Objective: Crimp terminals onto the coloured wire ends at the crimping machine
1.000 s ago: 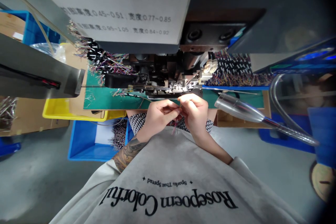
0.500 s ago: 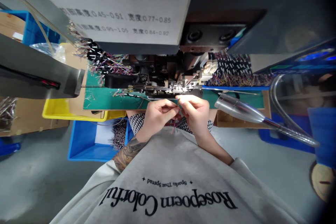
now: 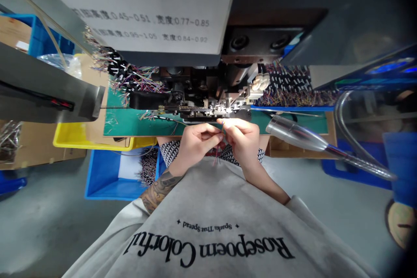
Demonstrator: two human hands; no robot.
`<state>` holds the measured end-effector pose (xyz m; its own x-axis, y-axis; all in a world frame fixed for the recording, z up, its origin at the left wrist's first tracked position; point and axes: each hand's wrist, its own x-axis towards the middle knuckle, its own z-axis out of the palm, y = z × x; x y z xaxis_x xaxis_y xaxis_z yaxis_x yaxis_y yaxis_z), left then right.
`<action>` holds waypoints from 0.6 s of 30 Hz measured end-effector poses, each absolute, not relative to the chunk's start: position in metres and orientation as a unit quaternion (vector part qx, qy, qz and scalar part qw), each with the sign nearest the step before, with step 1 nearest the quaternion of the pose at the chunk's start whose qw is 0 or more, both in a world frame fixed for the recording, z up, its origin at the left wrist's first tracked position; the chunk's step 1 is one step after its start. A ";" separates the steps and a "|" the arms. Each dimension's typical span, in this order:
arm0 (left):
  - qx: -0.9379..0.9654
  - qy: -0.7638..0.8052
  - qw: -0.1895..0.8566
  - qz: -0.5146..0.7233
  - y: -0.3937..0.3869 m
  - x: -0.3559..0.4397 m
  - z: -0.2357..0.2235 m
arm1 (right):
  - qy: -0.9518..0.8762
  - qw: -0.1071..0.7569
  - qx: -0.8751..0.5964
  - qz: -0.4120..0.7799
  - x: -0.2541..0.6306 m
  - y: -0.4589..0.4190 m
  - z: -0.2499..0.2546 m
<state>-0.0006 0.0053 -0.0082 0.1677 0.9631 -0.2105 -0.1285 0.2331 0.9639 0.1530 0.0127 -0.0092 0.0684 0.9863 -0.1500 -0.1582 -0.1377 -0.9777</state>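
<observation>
My left hand (image 3: pixel 198 143) pinches thin coloured wires (image 3: pixel 215 160) between thumb and forefinger, and the loose ends hang below toward my lap. Right beside it, my right hand (image 3: pixel 241 139) is closed in a pinch on the same wires, its fingertips close to the front of the machine. The crimping machine (image 3: pixel 224 106) has a brightly lit metal head just beyond my fingertips. A thin strip of terminals (image 3: pixel 117 107) enters it from the left. Most of the wire bundle is hidden by my fingers.
Wire bundles with white connectors (image 3: pixel 288 80) lie behind the machine. A lamp on a flexible neck (image 3: pixel 296 134) reaches in from the right. A green mat (image 3: pixel 130 128) covers the table. Left stand a yellow bin (image 3: pixel 70 137) and a blue bin (image 3: pixel 100 189). A printed sheet (image 3: pixel 146 39) hangs overhead.
Both hands stay almost in place, still pinching the wires. My right fingertips shift very slightly, and the view tilts a little.
</observation>
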 end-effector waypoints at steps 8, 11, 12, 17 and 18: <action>0.443 0.473 0.623 0.438 0.005 0.001 -0.010 | -0.379 0.515 -0.529 0.559 0.151 0.012 -0.016; 0.439 0.475 0.627 0.436 0.004 0.001 -0.010 | -0.387 0.505 -0.538 0.553 0.150 0.012 -0.018; 0.437 0.474 0.628 0.436 0.004 0.002 -0.010 | -0.389 0.505 -0.537 0.553 0.150 0.012 -0.017; 0.408 0.455 0.652 0.449 0.003 -0.004 -0.009 | -0.433 0.501 -0.506 0.553 0.157 0.012 -0.013; 0.398 0.446 0.656 0.461 0.004 -0.006 -0.009 | -0.454 0.491 -0.484 0.564 0.160 0.011 -0.014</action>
